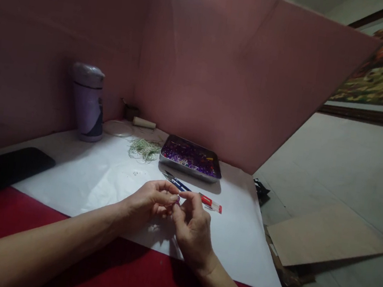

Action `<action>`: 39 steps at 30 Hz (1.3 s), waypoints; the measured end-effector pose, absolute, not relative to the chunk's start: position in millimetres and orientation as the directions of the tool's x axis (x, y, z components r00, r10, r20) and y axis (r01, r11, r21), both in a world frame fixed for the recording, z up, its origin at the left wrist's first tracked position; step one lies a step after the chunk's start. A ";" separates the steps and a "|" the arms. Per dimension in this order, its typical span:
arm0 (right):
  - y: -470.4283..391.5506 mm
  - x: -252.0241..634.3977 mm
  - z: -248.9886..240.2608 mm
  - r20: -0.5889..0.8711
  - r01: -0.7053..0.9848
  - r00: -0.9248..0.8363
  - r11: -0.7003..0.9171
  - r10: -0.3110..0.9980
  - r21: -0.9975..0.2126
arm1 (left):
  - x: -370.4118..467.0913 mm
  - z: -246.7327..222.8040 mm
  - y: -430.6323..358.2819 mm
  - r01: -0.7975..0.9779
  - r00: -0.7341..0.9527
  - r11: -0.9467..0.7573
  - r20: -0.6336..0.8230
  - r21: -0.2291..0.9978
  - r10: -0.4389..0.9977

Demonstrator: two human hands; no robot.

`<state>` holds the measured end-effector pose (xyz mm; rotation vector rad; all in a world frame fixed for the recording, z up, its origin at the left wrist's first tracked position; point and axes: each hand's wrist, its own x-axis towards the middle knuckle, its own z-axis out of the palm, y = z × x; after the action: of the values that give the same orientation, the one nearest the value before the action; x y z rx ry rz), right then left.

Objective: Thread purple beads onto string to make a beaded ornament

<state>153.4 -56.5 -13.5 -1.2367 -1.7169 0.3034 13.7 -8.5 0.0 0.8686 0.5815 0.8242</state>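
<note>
Near side of shallow rectangular metal tray (pixel 188 171): my left hand (pixel 152 199) and right hand (pixel 195 223) pinch tiny purple piece (pixel 177 199), maybe beaded. Pale-green thread tangle (pixel 144 149) left of tray.

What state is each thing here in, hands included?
Left hand: pinching a small purple piece
Right hand: fingertips at that piece, hold unclear
Metal tray: uncovered, holding purple bits
Green thread: loosely tangled
Purple tumbler: upright, capped
Blue snips: lying flat
White sheet: spread over red surface
</note>
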 end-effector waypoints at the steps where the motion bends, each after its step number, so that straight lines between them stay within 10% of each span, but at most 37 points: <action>1: -56.4 153.4 -13.3 0.545 0.606 -0.033 0.451 0.838 -0.656 | 13.5 -0.2 -8.6 -0.373 0.560 0.379 -0.120 0.847 0.820; 13: -55.2 153.8 -13.6 0.492 0.438 -0.001 0.443 0.871 -0.782 | 12.3 -0.9 -6.5 -0.322 0.533 0.289 -0.080 0.902 0.843; 23: -53.5 155.3 -12.5 0.569 0.573 0.026 0.454 0.822 -0.682 | 13.9 6.6 -5.9 0.009 0.305 -0.186 0.175 0.982 0.936; 29: -50.3 152.3 -12.7 0.311 0.118 -0.035 0.313 0.950 -0.942 | 9.9 10.0 -8.4 0.202 0.290 -0.509 0.445 0.837 0.847; 39: -51.9 154.7 -9.0 0.357 0.017 0.158 0.359 0.921 -0.933 | 14.0 5.3 -3.2 0.107 0.286 -0.334 0.293 0.936 0.912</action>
<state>154.7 -51.9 -9.0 -0.9990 -1.2360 0.8309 14.0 -3.2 5.3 1.6757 0.9423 1.1510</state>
